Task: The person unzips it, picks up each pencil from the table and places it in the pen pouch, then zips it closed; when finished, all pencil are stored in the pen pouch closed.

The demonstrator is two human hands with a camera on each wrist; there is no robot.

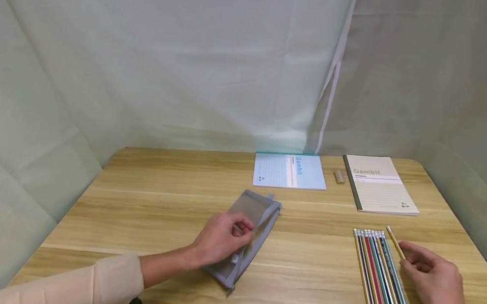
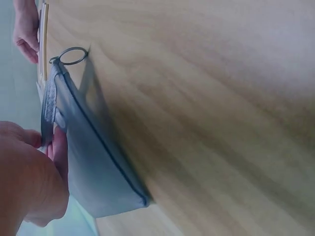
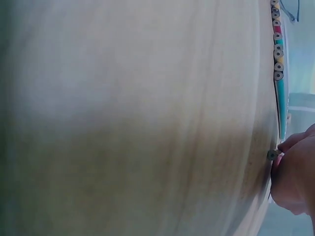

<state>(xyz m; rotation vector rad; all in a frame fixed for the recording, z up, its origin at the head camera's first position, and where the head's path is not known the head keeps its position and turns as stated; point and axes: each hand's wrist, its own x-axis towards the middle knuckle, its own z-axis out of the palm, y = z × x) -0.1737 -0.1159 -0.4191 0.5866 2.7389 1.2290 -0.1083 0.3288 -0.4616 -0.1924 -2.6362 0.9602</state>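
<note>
My left hand (image 1: 220,240) pinches the upper edge of a grey mesh zip pouch (image 1: 249,203), which lies slanted on the table and gapes along its zip side. In the left wrist view the thumb and fingers of that hand (image 2: 37,177) grip the rim of the pouch (image 2: 98,169), near a ring-shaped zip pull (image 2: 73,56). Between thumb and fingertips my right hand (image 1: 436,285) holds a yellow pencil (image 1: 393,239), angled just right of a row of pencils (image 1: 381,280). The right wrist view shows the held pencil's blunt end (image 3: 272,155) apart from the row.
Behind the pouch lies a blue notebook (image 1: 275,169); a cream notebook (image 1: 380,183) is at the back right. Between them sits a small brown block (image 1: 339,176). Pale curtains (image 1: 190,63) hang along the table's back and sides.
</note>
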